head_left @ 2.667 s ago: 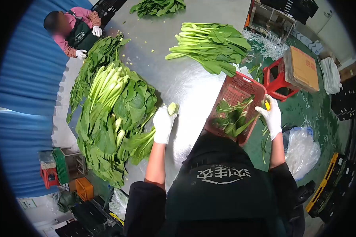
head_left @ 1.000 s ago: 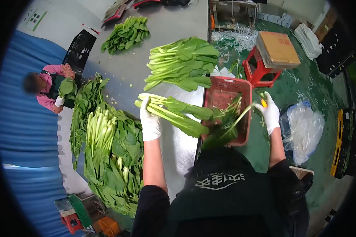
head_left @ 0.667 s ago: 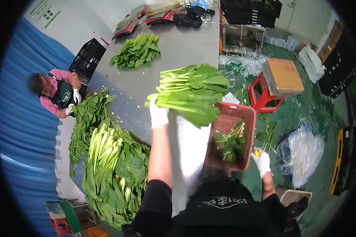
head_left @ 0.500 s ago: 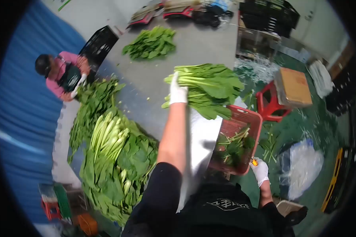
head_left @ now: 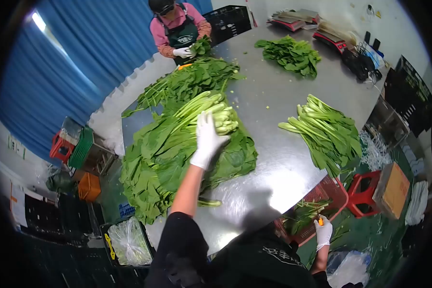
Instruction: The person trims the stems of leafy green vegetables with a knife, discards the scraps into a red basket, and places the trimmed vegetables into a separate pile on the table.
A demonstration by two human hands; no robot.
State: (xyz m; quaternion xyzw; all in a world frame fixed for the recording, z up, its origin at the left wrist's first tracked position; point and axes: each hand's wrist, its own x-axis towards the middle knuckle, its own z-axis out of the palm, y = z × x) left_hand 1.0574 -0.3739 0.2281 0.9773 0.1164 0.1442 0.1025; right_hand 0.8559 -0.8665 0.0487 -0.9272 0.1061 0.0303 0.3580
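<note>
My left hand (head_left: 207, 139), in a white glove, rests on the large heap of leafy greens (head_left: 151, 153), beside the pale stalks; its fingers look spread over them. My right hand (head_left: 323, 230), also gloved, is closed around a small orange-handled tool (head_left: 320, 221) above the red crate (head_left: 335, 193). Leaf and stalk scraps (head_left: 305, 213) lie in that crate. A separate bunch of greens (head_left: 329, 132) lies on the metal table (head_left: 261, 139) near its right edge, touched by neither hand.
Across the table a co-worker (head_left: 180, 31) in pink holds some greens. Another pile of greens (head_left: 293, 55) and red scales (head_left: 329, 41) sit at the far side. A red stool (head_left: 363, 194) with a cardboard box (head_left: 392, 191) stands right; a black crate (head_left: 111, 244) with plastic-wrapped contents is lower left.
My left hand has let go of the bunch at the table's right side and moved left onto the large heap. The view has turned left. My right hand still holds the orange-handled tool.
</note>
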